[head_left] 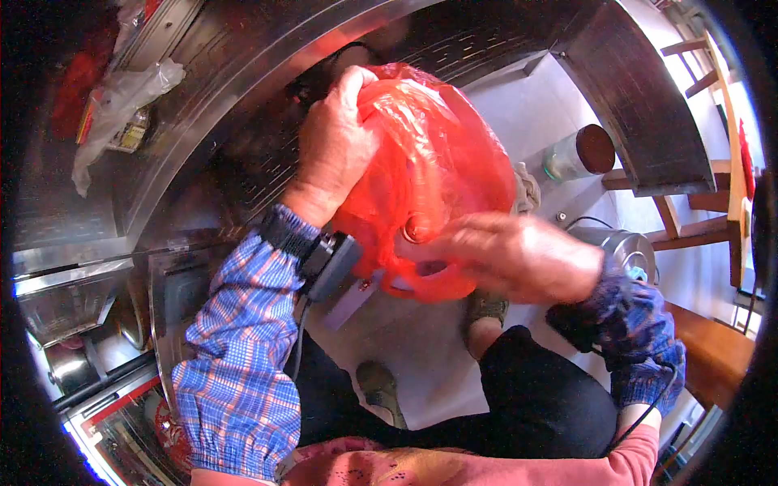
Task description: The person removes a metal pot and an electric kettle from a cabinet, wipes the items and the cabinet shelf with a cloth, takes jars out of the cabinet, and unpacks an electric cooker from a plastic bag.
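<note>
A thin, crumpled red plastic bag hangs in front of me, above the floor. My left hand is closed on its upper left edge, fingers bunched into the film. Folds and a loop of the bag hang lower down. My right hand is at the lower right of the bag, its fingers stretched out to the left against the loop and smeared by motion. A small ring-shaped thing shows near those fingertips. What the bag contains, if anything, I cannot make out.
A dark metal counter curves along the left, with a clear plastic bag on top. Beyond the red bag, a jar with a brown lid stands on the floor. A metal pot and wooden chair are to the right.
</note>
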Demonstrator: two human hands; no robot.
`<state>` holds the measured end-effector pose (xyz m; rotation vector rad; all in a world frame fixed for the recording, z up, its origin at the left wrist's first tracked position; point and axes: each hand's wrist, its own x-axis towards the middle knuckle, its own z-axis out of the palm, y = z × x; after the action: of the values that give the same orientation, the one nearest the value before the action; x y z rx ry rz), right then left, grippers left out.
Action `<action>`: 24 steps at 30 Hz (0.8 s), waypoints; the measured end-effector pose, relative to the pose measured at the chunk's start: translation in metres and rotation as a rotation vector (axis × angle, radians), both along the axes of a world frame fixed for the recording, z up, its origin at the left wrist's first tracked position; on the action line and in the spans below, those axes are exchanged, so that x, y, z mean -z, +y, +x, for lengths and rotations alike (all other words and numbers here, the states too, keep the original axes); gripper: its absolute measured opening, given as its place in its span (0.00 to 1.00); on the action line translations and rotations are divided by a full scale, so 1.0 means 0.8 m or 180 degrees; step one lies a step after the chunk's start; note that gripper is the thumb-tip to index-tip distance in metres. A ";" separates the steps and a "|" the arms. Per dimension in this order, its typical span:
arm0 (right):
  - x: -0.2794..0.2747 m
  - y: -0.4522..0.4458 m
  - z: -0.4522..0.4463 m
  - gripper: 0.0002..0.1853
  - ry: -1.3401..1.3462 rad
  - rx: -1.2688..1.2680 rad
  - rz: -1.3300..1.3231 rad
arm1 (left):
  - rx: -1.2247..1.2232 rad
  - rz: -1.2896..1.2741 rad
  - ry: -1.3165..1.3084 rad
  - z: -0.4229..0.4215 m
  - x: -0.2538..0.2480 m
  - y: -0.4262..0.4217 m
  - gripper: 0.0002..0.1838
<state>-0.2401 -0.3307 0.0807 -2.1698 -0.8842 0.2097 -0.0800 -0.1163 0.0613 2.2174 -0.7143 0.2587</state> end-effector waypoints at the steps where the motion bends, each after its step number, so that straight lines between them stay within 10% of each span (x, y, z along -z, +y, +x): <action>1: 0.016 0.011 -0.009 0.22 0.0102 -0.0189 0.0052 | -0.0011 -0.0027 0.0265 0.005 0.007 -0.005 0.21; 6: 0.026 -0.009 -0.010 0.12 -0.0585 0.0137 -0.1805 | 0.0766 -0.0077 0.0575 -0.013 -0.009 0.004 0.43; 10: 0.033 -0.038 -0.014 0.03 -0.0103 0.0372 -0.2929 | 0.1378 0.0937 -0.1076 -0.075 -0.053 0.059 0.36; 13: -0.007 -0.021 -0.007 0.08 0.0553 0.0202 -0.2896 | 0.2403 0.1316 -0.0534 -0.131 -0.029 0.083 0.33; 17: 0.047 0.006 -0.014 0.27 -0.0273 -0.0048 -0.0256 | 0.1787 0.1751 -0.0534 -0.151 0.028 0.087 0.33; 19: 0.081 0.010 -0.028 0.28 -0.0196 -0.0153 -0.0438 | 0.1946 0.2824 -0.0233 -0.139 0.043 0.097 0.36; 24: 0.114 0.009 -0.051 0.32 0.0171 -0.0613 -0.1174 | 0.2328 0.2680 -0.0035 -0.106 0.016 0.136 0.04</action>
<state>-0.2810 -0.3231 -0.0103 -2.3983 -1.0927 0.5623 -0.1650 -0.0078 0.0488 2.4796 -1.8157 -0.4858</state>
